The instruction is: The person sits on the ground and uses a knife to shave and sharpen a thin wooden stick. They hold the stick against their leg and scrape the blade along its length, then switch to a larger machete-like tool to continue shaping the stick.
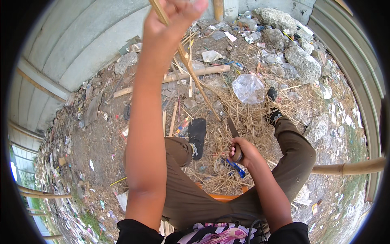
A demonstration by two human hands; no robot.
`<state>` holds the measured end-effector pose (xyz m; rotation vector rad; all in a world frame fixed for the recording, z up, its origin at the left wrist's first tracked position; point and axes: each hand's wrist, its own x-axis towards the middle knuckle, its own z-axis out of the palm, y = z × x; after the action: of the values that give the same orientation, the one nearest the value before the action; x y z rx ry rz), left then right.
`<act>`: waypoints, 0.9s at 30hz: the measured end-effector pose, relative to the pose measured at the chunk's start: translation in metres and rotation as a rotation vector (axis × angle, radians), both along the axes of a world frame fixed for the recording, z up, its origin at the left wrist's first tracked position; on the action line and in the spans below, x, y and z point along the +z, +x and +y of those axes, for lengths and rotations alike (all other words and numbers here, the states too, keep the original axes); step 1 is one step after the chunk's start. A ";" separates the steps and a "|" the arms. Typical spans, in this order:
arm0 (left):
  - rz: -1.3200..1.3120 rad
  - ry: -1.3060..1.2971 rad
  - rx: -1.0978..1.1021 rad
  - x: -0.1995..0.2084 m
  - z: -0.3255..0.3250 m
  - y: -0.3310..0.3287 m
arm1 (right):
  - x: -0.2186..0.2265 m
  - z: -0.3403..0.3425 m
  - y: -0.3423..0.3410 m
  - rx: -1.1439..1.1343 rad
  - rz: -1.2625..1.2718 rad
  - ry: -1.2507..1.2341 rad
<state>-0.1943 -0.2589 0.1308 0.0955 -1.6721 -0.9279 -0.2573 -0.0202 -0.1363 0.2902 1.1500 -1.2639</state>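
My left hand [172, 18] is raised at the top edge, partly cut off and slightly blurred. It grips a long, split bamboo strip [187, 61] that slants down to the right, its lower end near the straw. Below that end, my right hand [243, 151] is closed around the wooden handle of a knife [233, 127], the dark blade pointing up and slightly left. The blade tip is close to the strip's lower end; whether they touch I cannot tell. A blue utility knife [235, 167] lies on the ground just below my right hand.
Thin bamboo shavings [219, 142] cover the ground between my legs. A bamboo pole [203, 72] lies beyond, near a clear plastic bag [248, 88]. Concrete chunks [302, 63] and litter sit at the far right. A dark sandal [197, 138] is near my left knee. Grey walls [89, 40] enclose the area.
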 end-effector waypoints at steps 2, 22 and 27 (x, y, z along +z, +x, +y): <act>-0.034 0.122 -0.130 -0.030 -0.012 -0.002 | 0.011 0.010 0.007 -0.140 -0.080 -0.060; -0.274 0.857 -0.105 -0.115 0.064 0.040 | -0.015 -0.037 0.094 -0.027 0.655 -0.219; -0.258 0.822 -0.128 -0.103 0.055 0.058 | -0.029 -0.031 0.097 0.031 1.000 -0.268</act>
<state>-0.1368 -0.2042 0.0274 0.6889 -1.4327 -1.7115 -0.1601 -0.0517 -0.1652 -0.6360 1.7638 -1.5554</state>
